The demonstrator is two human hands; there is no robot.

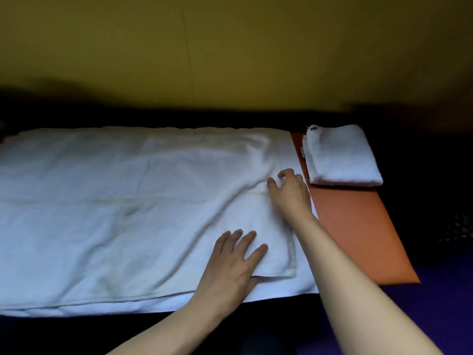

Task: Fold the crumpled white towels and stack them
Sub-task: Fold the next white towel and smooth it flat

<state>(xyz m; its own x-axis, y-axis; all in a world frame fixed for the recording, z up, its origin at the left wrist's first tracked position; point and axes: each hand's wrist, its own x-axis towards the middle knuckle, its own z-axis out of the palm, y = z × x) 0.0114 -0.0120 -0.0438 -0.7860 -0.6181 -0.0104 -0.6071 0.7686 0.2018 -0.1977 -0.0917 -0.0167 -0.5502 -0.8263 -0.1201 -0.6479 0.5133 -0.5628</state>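
Both hands rest on the large white terry towel point(122, 201) spread across the dark surface point(422, 155): left hand point(236, 262) flat with straight fingers, right hand point(289, 190) with fingers curled, pinching a fold; a folded white towel point(343, 155) lies on the orange rectangular mat point(358, 231) just beside it

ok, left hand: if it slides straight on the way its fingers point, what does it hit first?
The left hand lies flat on the spread towel, fingers pointing up and right. Straight on is only more towel, then probably the right hand or its wrist. Depth is unclear, so it might pass just beside it.
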